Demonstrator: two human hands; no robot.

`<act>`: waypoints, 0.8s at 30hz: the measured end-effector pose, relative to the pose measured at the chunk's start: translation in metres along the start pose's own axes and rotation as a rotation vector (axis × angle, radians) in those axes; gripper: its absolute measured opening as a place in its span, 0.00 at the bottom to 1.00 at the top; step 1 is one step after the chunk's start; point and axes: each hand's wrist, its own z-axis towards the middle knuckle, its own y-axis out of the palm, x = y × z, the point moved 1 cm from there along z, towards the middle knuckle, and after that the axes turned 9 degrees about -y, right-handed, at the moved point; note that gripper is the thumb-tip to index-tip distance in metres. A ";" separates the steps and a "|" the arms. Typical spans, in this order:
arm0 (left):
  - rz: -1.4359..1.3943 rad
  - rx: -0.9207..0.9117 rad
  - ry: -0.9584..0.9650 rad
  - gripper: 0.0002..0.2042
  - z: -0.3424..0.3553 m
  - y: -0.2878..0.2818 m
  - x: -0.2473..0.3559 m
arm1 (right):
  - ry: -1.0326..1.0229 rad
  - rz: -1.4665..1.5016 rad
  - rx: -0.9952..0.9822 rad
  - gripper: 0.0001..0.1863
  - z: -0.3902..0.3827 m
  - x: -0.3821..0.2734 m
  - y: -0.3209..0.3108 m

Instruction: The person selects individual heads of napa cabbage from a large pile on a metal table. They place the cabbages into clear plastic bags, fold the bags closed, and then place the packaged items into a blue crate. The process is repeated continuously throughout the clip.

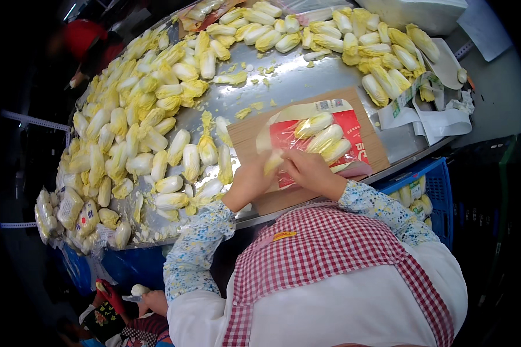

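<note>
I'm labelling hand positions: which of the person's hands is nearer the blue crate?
Right. The right hand is to the left of the blue crate; the left hand is farther left.

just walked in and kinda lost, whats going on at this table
A person in a checked apron has the left hand and right hand at a red and cream bag lying on a brown board. At least three small cabbages show through its clear part; blur hides the exact grip. More loose cabbages cover much of the metal table, and a blue crate stands at the right.
</note>
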 end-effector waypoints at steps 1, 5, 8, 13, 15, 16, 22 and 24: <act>-0.249 -0.015 0.031 0.24 0.010 0.007 -0.002 | 0.006 0.004 0.006 0.08 0.005 0.000 -0.002; -1.738 -0.868 -0.575 0.18 0.024 0.033 -0.012 | -0.051 0.060 -0.001 0.04 0.016 -0.002 -0.019; -0.128 -0.626 -0.112 0.19 0.035 0.011 0.026 | -0.154 0.103 -0.067 0.05 0.012 0.008 -0.012; -0.357 0.118 0.488 0.23 0.049 0.060 0.025 | -0.083 0.213 -0.034 0.10 0.003 0.003 -0.020; -0.771 -0.135 0.302 0.26 0.050 0.064 0.027 | -0.016 0.286 -0.165 0.11 0.003 -0.002 -0.033; -0.765 -0.195 0.235 0.28 0.054 0.067 0.024 | 0.019 0.310 -0.170 0.13 0.008 -0.001 -0.044; -0.358 0.006 0.184 0.24 0.055 0.072 0.029 | 0.643 0.063 0.061 0.19 0.009 0.127 -0.115; -0.631 -0.149 0.027 0.25 0.063 0.071 0.037 | 0.699 0.071 -0.131 0.20 0.006 0.133 -0.101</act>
